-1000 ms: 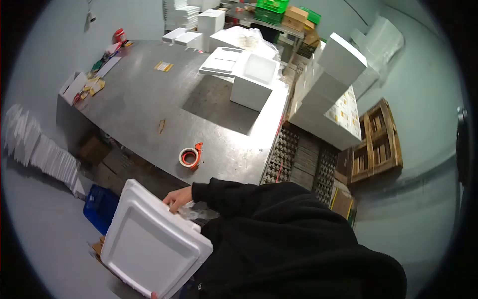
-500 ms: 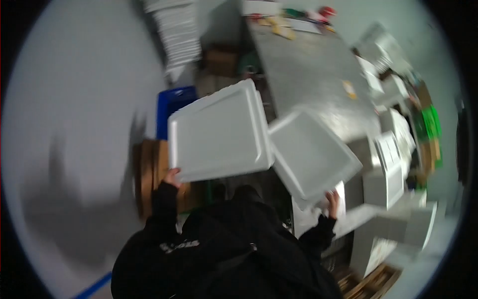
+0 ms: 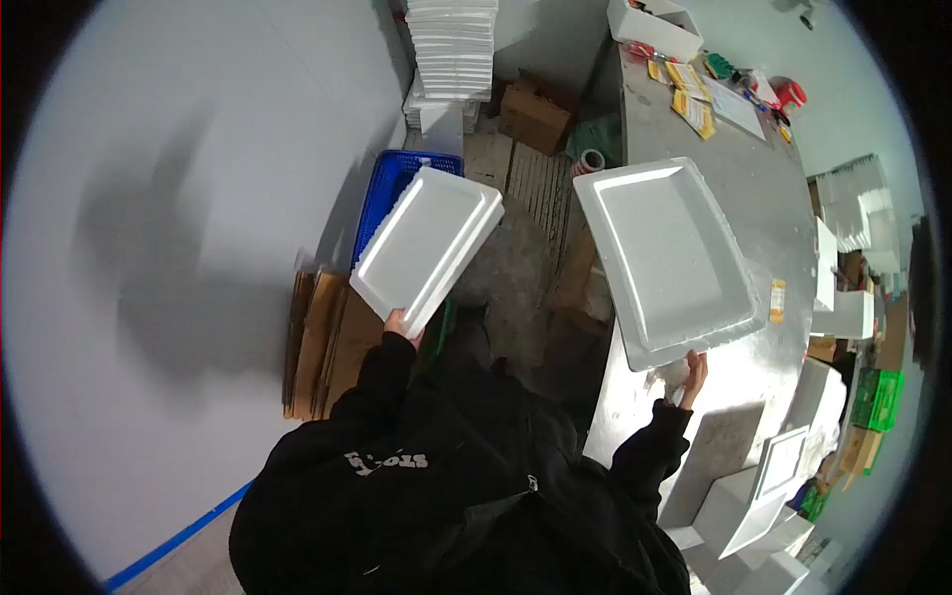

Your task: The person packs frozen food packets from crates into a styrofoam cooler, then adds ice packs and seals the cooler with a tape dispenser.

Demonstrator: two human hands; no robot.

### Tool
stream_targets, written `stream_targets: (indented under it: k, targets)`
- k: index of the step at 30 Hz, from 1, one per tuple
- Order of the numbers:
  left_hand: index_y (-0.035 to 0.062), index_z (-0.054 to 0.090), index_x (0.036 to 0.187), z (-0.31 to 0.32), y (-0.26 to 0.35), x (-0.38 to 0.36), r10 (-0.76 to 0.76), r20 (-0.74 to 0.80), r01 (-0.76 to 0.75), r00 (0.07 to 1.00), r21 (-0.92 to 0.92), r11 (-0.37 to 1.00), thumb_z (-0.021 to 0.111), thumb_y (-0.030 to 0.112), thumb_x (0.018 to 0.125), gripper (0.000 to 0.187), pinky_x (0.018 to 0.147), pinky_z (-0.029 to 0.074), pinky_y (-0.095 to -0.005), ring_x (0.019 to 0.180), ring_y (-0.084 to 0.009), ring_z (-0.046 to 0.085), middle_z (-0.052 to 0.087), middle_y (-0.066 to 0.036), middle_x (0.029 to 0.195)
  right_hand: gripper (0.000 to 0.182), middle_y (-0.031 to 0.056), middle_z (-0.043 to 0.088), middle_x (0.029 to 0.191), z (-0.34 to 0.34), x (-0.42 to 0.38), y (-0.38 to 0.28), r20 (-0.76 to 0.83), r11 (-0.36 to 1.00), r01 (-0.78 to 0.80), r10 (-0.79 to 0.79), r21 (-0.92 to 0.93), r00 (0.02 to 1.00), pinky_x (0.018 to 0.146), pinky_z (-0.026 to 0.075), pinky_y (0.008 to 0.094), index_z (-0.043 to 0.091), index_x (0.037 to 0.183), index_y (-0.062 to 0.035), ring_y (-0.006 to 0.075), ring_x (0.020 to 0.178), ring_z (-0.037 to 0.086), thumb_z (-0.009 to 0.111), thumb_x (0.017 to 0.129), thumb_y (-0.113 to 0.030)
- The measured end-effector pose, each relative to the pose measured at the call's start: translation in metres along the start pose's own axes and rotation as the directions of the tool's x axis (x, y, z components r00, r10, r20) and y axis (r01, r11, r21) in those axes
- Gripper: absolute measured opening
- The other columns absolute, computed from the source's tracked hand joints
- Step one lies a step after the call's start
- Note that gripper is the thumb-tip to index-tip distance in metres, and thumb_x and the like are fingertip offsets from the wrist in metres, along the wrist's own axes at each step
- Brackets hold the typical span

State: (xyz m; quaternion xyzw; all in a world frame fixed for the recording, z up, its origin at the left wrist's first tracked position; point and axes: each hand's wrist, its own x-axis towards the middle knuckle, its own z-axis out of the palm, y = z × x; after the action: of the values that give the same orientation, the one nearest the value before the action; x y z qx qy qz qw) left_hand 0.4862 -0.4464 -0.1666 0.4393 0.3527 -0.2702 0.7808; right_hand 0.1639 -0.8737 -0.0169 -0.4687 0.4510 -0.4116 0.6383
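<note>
My left hand (image 3: 397,323) is closed on the near corner of a white foam box lid (image 3: 426,238), which is held tilted in front of the blue basket. My right hand (image 3: 694,377) grips the near edge of a second white foam lid (image 3: 674,253), its recessed face turned up, over the left edge of the metal table (image 3: 734,377). A gap separates the two lids. Most of the fingers of both hands are hidden beneath the lids.
A blue basket (image 3: 369,203) and flattened cardboard (image 3: 322,342) stand by the wall at left. Beyond are a stack of white foam pieces (image 3: 454,50) and a cardboard box (image 3: 535,114). Yellow packets (image 3: 692,112) lie on the table; white foam boxes (image 3: 739,506) sit at right.
The view has swung left, so the table appears farther right. Both lids, previously meeting at their edges, are now apart, and the left one is more tilted.
</note>
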Motion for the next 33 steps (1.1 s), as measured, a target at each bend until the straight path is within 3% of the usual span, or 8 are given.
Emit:
stream_targets:
  k: [6,9,12,14,15,21,30,33]
  targets:
    - [0.0072,0.058,0.091,0.056,0.034,0.179,0.041,0.165,-0.028,0.985,-0.083,0.996,0.052,0.03,0.081,0.026,0.052,0.048,-0.0329,0.064,-0.0203,0.06,0.062,-0.006,0.077,0.048,0.0122,0.053,0.109,0.015,0.04,0.022,0.129,0.968,0.058,-0.027,-0.245,0.991,0.089,0.041,0.0369,0.046,0.122,0.0001,0.0232,0.1,0.052,0.052,0.087,-0.033]
    - [0.0052,0.058,0.103,0.079,0.037,0.274,0.002,-0.1,0.003,0.995,0.051,0.999,0.056,0.029,0.078,0.035,0.067,0.05,-0.0391,0.085,-0.0272,0.061,0.061,-0.011,0.098,0.055,0.0177,0.051,0.123,-0.083,0.033,0.079,0.218,0.619,0.54,-0.52,-0.57,0.826,0.097,0.04,0.0433,0.045,0.127,0.0009,0.029,0.112,0.05,0.047,0.089,-0.039]
    - [0.0001,0.054,0.111,0.052,0.009,0.407,-0.08,0.038,0.084,0.996,-0.121,0.989,0.061,0.026,0.077,0.044,0.08,0.051,-0.0425,0.091,-0.0304,0.061,0.061,-0.012,0.093,0.055,0.0169,0.052,0.122,-0.065,0.017,0.025,-0.158,0.814,0.052,-0.174,-0.578,0.972,0.096,0.041,0.0422,0.046,0.126,0.001,0.028,0.111,0.051,0.049,0.088,-0.039]
    - [0.0052,0.059,0.104,0.129,0.017,0.387,-0.115,-0.377,0.123,0.919,-0.003,0.992,0.069,0.025,0.068,0.043,0.073,0.046,-0.0389,0.082,-0.0244,0.059,0.062,-0.008,0.093,0.055,0.0163,0.052,0.121,-0.062,0.015,-0.006,-0.252,0.789,-0.062,-0.12,-0.612,0.96,0.095,0.041,0.0414,0.046,0.125,0.001,0.0274,0.11,0.051,0.05,0.086,-0.038]
    - [0.0071,0.057,0.11,0.084,-0.023,0.467,-0.051,-0.14,0.055,0.989,0.029,0.998,0.072,0.025,0.065,0.05,0.075,0.044,-0.0387,0.084,-0.0245,0.056,0.06,-0.008,0.096,0.055,0.0161,0.053,0.12,-0.056,0.016,-0.018,-0.275,0.764,-0.096,-0.11,-0.638,0.955,0.095,0.041,0.041,0.047,0.125,0.001,0.0271,0.11,0.051,0.051,0.086,-0.038]
    - [0.0013,0.033,0.132,0.122,-0.045,0.512,0.229,-0.492,-0.226,0.84,0.067,0.972,0.074,0.016,0.055,0.088,0.088,0.041,-0.0432,0.103,-0.0336,0.051,0.05,-0.016,0.117,0.055,0.0144,0.054,0.117,-0.032,0.021,-0.073,-0.354,0.644,-0.205,-0.11,-0.737,0.929,0.093,0.041,0.0388,0.049,0.122,0.0011,0.0251,0.107,0.052,0.054,0.082,-0.036]
    - [0.0104,0.045,0.129,0.107,-0.015,0.496,-0.172,-0.256,0.225,0.951,0.196,0.954,0.067,0.053,0.07,0.076,0.083,0.036,-0.0484,0.111,-0.0297,0.046,0.05,-0.009,0.125,0.055,0.0119,0.056,0.113,-0.008,-0.026,-0.062,-0.48,0.688,-0.319,-0.049,-0.653,0.876,0.09,0.042,0.0354,0.051,0.119,0.0013,0.0222,0.103,0.054,0.059,0.077,-0.034]
    - [0.0025,0.043,0.128,0.173,0.023,0.432,-0.109,-0.613,0.452,0.782,0.439,0.776,0.052,0.036,0.089,0.052,0.089,0.043,-0.0419,0.102,-0.0343,0.053,0.052,-0.019,0.121,0.056,0.0111,0.057,0.111,0.0,-0.057,-0.042,-0.525,0.769,-0.305,-0.047,-0.562,0.85,0.089,0.042,0.0342,0.052,0.118,0.0013,0.0212,0.101,0.054,0.061,0.075,-0.033]
